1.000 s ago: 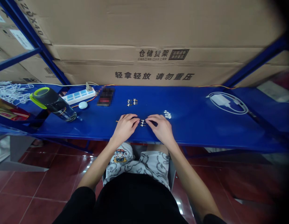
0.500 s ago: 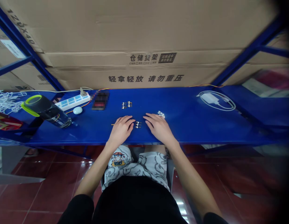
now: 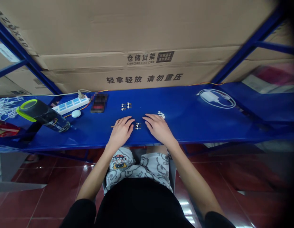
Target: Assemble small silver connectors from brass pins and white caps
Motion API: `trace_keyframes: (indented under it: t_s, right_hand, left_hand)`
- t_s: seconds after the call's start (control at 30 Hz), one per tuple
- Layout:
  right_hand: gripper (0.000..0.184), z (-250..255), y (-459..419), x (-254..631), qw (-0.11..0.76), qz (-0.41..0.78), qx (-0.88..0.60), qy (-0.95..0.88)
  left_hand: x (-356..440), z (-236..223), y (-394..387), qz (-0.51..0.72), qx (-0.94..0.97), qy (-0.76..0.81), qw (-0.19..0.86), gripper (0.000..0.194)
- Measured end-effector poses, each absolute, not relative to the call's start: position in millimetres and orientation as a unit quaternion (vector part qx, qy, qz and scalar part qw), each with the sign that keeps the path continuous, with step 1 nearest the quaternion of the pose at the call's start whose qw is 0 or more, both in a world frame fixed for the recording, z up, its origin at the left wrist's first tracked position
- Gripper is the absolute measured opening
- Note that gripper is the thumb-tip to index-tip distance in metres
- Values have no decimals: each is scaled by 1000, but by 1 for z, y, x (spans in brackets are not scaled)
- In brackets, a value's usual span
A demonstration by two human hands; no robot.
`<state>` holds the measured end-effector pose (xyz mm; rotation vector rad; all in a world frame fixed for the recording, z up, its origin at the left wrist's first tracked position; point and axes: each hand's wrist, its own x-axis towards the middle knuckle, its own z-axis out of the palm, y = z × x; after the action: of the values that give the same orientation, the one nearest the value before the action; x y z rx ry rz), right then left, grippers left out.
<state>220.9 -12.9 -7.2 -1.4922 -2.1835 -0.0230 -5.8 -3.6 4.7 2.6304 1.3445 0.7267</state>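
Note:
My left hand [image 3: 121, 130] rests palm down on the blue tabletop [image 3: 189, 117], fingers stretched out and holding nothing. A thin brass-coloured piece [image 3: 112, 126] pokes out at its left side, the rest hidden beneath the hand. My right hand [image 3: 156, 126] also lies flat, its fingers extended. Between the hands is a short column of small pins with white parts and brass-coloured shafts [image 3: 138, 126]. More of these white-and-brass pins [image 3: 126, 106] lie in two short columns farther back. Small white pieces [image 3: 161, 114] form a loose pile just beyond my right hand.
At left stand a tilted dark bottle [image 3: 46, 116], a white power strip [image 3: 72, 105], a round white object [image 3: 76, 113] and a blurred dark item [image 3: 99, 103]. A white charger with coiled cable [image 3: 212, 97] lies back right. Cardboard [image 3: 142, 38] backs the table between blue posts.
The whole view has shifted and tilted slightly, so the table things appear a little farther left. Both hands keep the same place and pose on the table.

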Motion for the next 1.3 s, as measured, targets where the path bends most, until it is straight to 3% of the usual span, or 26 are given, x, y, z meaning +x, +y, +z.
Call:
trace_keyframes:
  t_s: [1.3]
  right_hand:
    - [40,-5,-13,220,235,-15,-549,-802]
  left_hand:
    - [-6,1,-2,235,869,433,35,31]
